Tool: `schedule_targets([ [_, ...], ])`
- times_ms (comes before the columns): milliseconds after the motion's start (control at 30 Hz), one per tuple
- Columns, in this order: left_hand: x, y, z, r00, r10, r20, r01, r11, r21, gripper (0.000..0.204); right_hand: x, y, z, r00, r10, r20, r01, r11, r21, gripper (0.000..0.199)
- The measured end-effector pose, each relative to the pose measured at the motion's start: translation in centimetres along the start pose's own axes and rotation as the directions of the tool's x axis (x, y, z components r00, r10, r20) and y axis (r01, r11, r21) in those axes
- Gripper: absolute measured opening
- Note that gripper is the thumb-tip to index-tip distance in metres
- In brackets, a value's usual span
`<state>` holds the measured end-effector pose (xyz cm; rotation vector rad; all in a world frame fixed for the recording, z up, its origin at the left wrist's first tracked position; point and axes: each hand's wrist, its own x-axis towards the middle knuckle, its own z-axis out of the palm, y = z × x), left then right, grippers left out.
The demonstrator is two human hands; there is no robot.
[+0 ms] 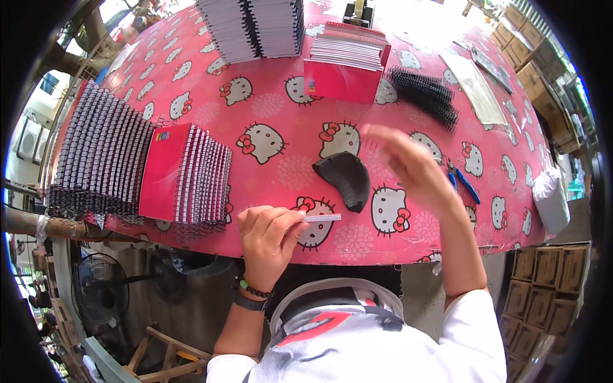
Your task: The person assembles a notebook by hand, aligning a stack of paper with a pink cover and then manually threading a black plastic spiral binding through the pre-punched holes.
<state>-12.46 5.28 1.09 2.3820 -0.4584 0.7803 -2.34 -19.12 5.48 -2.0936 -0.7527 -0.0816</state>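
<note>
My left hand point(265, 236) is closed near the table's front edge, pinching a thin, pale, flat piece point(322, 217) seen edge-on; I cannot make out whether it is a notebook or a strip. To its right, my right hand point(415, 166) is raised over the table, blurred by motion. Its fingers look stretched out to the left, and nothing shows in them. Between the hands lies a smooth black curved object point(345, 182) of unclear kind. Blue-handled pliers point(464, 180) rest right of my right hand. Black wire binding coils point(424, 99) lie beyond it.
Wire-bound notebooks point(102, 153) stand packed at the left, beside red-covered notebooks point(169, 169). Farther back are tall bound stacks point(252, 29) and a red-covered pile point(345, 76). A white bag point(550, 201) hangs at the right edge of the pink patterned tablecloth point(287, 172). Cardboard boxes point(543, 287) are stacked beyond.
</note>
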Motion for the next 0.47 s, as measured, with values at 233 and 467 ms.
schedule_targets([
  [233,0.7,0.5,-0.1,0.998,-0.011,0.061,0.011,1.000,0.005,0.019,-3.6,-2.1,1.0,0.982,0.011,0.190,-0.049,0.980,0.194,0.030],
  [467,0.7,0.4,-0.2,0.997,-0.023,0.068,0.024,1.000,-0.008,0.018,-3.3,-1.4,1.0,0.977,-0.008,0.212,-0.042,0.973,0.228,0.031],
])
